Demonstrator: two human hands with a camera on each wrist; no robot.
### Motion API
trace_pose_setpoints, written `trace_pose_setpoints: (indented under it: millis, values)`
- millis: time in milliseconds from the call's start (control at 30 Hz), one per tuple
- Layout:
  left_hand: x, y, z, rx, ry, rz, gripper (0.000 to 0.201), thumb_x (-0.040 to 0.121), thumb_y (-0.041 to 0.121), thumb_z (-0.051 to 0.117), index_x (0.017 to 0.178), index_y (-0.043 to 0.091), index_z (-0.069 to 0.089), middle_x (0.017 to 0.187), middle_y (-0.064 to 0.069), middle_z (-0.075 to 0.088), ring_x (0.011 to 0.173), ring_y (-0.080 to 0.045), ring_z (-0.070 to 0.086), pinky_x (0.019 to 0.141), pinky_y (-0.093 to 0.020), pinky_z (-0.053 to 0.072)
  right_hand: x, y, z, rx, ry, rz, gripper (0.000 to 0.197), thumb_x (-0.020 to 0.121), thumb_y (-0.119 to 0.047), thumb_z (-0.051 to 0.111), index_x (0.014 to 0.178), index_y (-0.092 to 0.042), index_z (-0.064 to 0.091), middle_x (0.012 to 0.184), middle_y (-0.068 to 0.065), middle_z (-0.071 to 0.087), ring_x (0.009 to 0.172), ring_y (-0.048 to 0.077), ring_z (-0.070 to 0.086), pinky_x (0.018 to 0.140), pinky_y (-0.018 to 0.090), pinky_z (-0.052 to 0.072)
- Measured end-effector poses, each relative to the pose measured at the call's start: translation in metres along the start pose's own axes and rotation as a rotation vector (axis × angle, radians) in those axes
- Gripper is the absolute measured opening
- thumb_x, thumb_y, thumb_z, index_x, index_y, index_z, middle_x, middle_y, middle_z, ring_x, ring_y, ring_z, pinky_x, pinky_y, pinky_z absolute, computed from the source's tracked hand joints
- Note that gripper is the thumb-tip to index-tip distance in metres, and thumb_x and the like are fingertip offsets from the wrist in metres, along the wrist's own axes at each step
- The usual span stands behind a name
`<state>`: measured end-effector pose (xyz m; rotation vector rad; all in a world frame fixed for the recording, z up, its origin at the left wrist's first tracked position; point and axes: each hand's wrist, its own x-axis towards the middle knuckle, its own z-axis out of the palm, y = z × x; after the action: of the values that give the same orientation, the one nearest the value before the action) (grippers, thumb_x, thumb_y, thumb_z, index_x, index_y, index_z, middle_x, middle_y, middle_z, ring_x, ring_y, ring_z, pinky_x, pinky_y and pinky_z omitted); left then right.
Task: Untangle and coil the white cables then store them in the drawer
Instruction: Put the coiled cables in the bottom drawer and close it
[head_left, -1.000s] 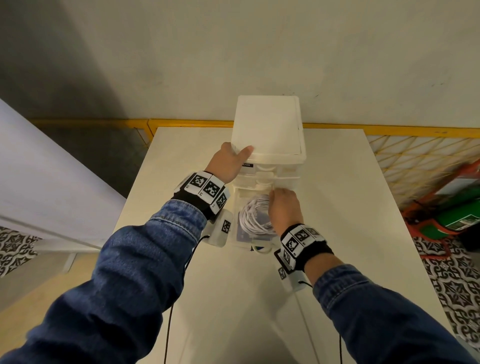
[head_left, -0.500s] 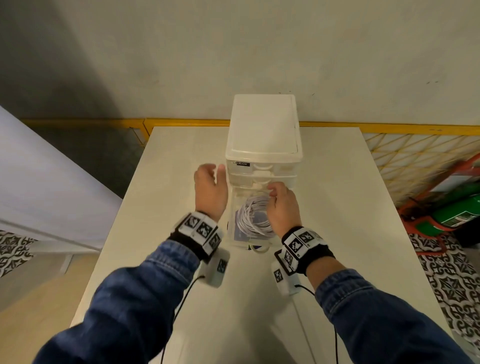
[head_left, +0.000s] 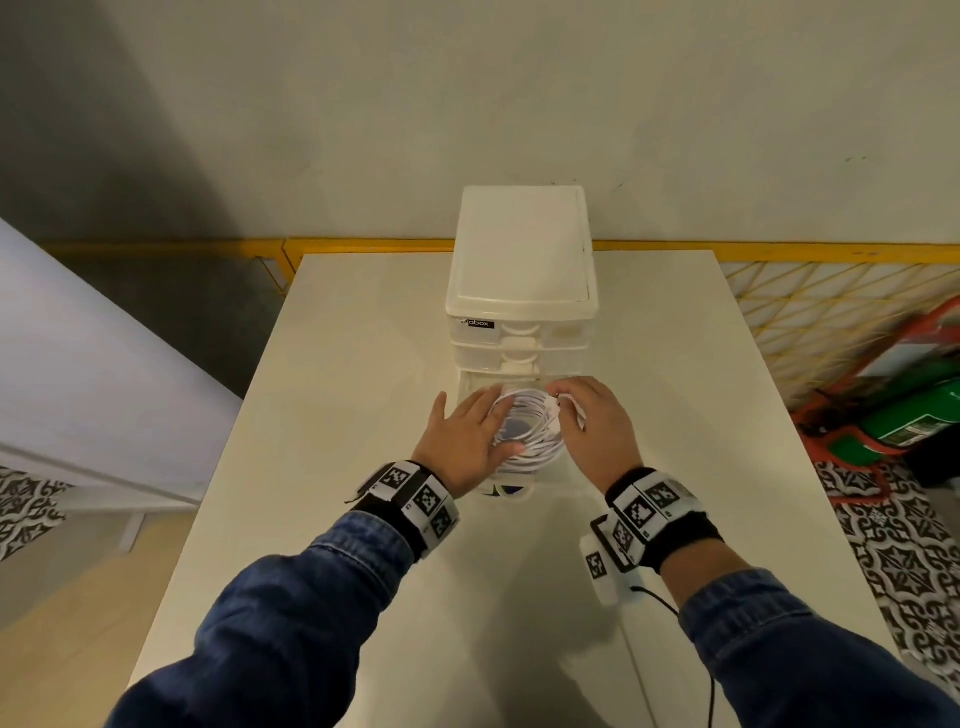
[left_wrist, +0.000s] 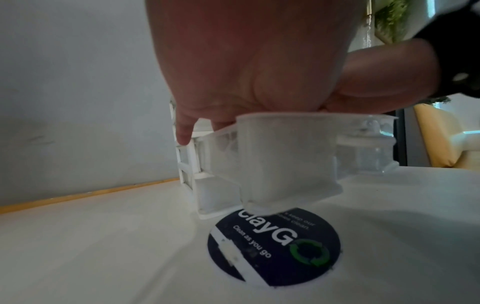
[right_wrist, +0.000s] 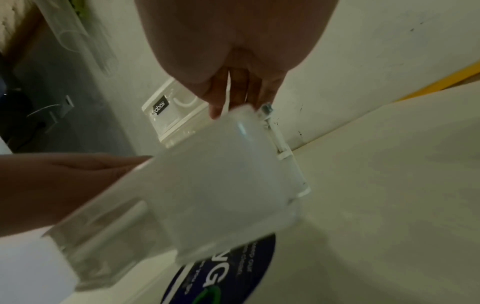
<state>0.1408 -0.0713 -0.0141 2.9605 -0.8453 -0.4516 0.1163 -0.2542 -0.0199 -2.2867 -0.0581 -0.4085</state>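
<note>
Your left hand (head_left: 467, 436) lies flat with straight, spread fingers on the left side of the coil of thin white cables (head_left: 535, 431), pressing on it rather than gripping. Your right hand (head_left: 597, 421) is at the coil's right and far edge with its fingers bent down; the right wrist view shows a white strand running between the thumb and fingers, so it is pinching a cable there.

The coil sits inside the clear plastic bottom drawer (head_left: 548, 475), which is pulled out toward you from the small white plastic 3-drawer cabinet (head_left: 522, 249). The 2 drawers above it are pushed in, and a black label sits at the top drawer's left. The cabinet stands at the far middle of the cream-white rectangular table (head_left: 363, 338).

In the left wrist view the drawer's frosted front (left_wrist: 285, 160) hangs just over a round dark blue sticker (left_wrist: 275, 246) on the tabletop, printed "Clean as you go". You wear dark blue denim sleeves (head_left: 291, 623) and black wristbands with square markers.
</note>
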Motion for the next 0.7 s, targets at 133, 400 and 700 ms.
trace_pose_setpoints:
  millis: [133,400,700]
  values:
    - [0.0,0.003,-0.003,-0.018,0.008,-0.012,0.068,0.096,0.056,0.021,0.151,0.019,0.008,0.161,0.002,0.006,0.147,-0.015,0.01,0.117,-0.054,0.001,-0.022,0.006,-0.003,-0.175,-0.206,-0.053,0.044,0.093,-0.028,0.037,0.13,-0.01,0.05,0.141,0.008,0.047,0.129,0.021,0.045,0.109,0.031,0.031]
    - [0.0,0.002,-0.002,-0.09,0.045,-0.02,0.073,0.095,0.057,0.025,0.151,0.014,0.007,0.16,0.001,0.014,0.147,-0.013,0.012,0.117,-0.053,-0.001,-0.024,-0.005,-0.001,-0.484,-0.535,-0.069,0.065,0.094,-0.046,0.011,0.146,-0.007,0.0,0.157,0.012,-0.002,0.145,0.021,-0.004,0.115,0.03,-0.007]
    - [0.001,0.0,0.006,-0.218,0.04,-0.026,0.079,0.094,0.057,0.03,0.151,0.009,0.002,0.161,-0.007,0.0,0.148,-0.02,0.004,0.118,-0.046,0.003,-0.012,-0.034,0.014,-0.354,-0.554,0.083,0.069,0.096,-0.019,0.034,0.145,-0.01,-0.012,0.156,0.014,-0.009,0.145,0.024,-0.01,0.119,0.036,-0.005]
